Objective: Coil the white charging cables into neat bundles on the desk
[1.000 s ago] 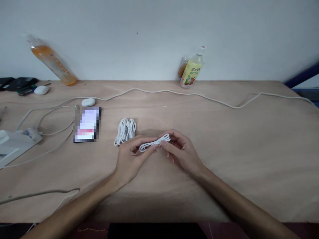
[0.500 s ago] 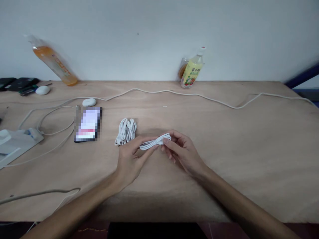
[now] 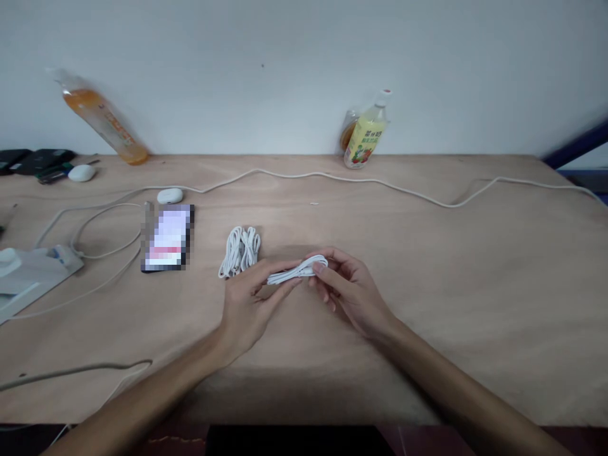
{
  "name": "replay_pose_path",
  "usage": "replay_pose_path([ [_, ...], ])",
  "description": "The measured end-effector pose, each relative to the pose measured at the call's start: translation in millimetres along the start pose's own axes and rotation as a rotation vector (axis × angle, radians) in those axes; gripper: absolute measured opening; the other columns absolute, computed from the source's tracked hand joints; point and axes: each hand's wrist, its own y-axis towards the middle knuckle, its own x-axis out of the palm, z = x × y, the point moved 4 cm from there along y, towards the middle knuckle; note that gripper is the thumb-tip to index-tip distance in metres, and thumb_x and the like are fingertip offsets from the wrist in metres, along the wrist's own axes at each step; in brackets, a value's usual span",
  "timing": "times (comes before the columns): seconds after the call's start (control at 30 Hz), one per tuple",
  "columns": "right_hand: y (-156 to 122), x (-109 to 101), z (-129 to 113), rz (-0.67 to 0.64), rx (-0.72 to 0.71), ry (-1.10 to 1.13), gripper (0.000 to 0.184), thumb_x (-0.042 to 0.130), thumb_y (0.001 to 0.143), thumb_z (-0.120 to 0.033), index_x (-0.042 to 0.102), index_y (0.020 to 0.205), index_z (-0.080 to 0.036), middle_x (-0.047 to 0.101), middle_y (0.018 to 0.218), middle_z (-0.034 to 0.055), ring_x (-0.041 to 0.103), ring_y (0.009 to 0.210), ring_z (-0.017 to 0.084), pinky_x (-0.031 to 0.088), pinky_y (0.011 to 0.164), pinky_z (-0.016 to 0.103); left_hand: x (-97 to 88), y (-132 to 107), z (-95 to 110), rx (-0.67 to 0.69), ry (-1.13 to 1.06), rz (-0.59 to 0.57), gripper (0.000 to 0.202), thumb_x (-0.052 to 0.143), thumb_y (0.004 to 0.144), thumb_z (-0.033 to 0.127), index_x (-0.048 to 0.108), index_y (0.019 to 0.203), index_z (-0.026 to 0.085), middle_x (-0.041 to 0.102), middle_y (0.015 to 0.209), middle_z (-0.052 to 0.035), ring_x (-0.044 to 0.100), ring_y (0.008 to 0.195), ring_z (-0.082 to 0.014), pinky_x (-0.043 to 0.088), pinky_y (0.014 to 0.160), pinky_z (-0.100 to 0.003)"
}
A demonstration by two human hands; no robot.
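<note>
Both of my hands meet over the middle of the wooden table (image 3: 427,266). A folded white cable (image 3: 297,272) stretches between them. My left hand (image 3: 249,304) pinches its left end, and my right hand (image 3: 349,291) pinches its right end with thumb and fingers. Just left of my left hand, a second white cable bundle (image 3: 240,250) lies coiled on the table, untouched.
A phone (image 3: 167,237) lies left of the bundle, with a small white case (image 3: 170,196) behind it. A long white cord (image 3: 380,183) crosses the table. A yellow-labelled bottle (image 3: 365,130) and an orange bottle (image 3: 102,117) lean on the wall. A white device (image 3: 28,272) sits at the left edge.
The cable has been drawn tighter and flatter between my hands. My right fingers have slid slightly along its right end. The hands stay in nearly the same place.
</note>
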Motion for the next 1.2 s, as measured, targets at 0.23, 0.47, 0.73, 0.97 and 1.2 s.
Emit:
replay_pose_path([
  [0.23,-0.1,0.4,-1.2,-0.014,0.038,0.028,0.042,0.092,0.081,-0.056,0.077,0.098,-0.021,0.07,0.068,-0.0034,0.046,0.044,0.006,0.032,0.037,0.019,-0.8,0.5,-0.2,0.027,-0.007,0.016,0.02,0.085,0.096,0.022,0.089,0.113,0.029,0.089,0.102,-0.0022,0.082,0.089,-0.0215,0.066,0.083,-0.033],
  [0.47,0.8,-0.4,1.2,-0.013,0.057,0.037,0.041,0.094,0.08,-0.056,0.077,0.092,-0.02,0.072,0.068,-0.0025,0.043,0.043,0.006,0.03,0.036,0.019,-1.8,0.8,0.4,0.037,-0.029,0.013,0.02,0.086,0.095,0.021,0.089,0.113,0.029,0.09,0.102,-0.0029,0.082,0.089,-0.0218,0.067,0.084,-0.034],
  [0.73,1.9,-0.3,1.4,-0.023,0.038,0.031,0.038,0.093,0.082,-0.054,0.078,0.091,-0.021,0.072,0.068,-0.0025,0.043,0.042,0.006,0.029,0.035,0.02,-1.2,0.8,0.7,0.042,-0.039,0.021,0.021,0.087,0.093,0.019,0.089,0.112,0.028,0.089,0.101,-0.002,0.082,0.087,-0.0201,0.065,0.081,-0.031],
  [0.97,1.2,-1.3,0.9,0.018,0.029,-0.008,0.044,0.091,0.081,-0.061,0.077,0.094,-0.021,0.066,0.066,-0.004,0.046,0.045,0.008,0.032,0.038,0.021,2.2,-0.9,-5.6,-0.101,-0.094,0.019,0.017,0.089,0.093,0.026,0.088,0.109,0.026,0.09,0.105,-0.0028,0.084,0.094,-0.0218,0.066,0.088,-0.032],
  [1.2,1.5,-1.5,0.9,-0.005,-0.025,-0.013,0.039,0.089,0.085,-0.054,0.079,0.107,-0.023,0.065,0.071,-0.0047,0.048,0.048,0.008,0.034,0.042,0.021,3.6,-0.4,-7.1,-0.213,-0.202,0.022,0.019,0.088,0.091,0.03,0.087,0.109,0.022,0.089,0.101,-0.0046,0.085,0.089,-0.0212,0.068,0.084,-0.03],
])
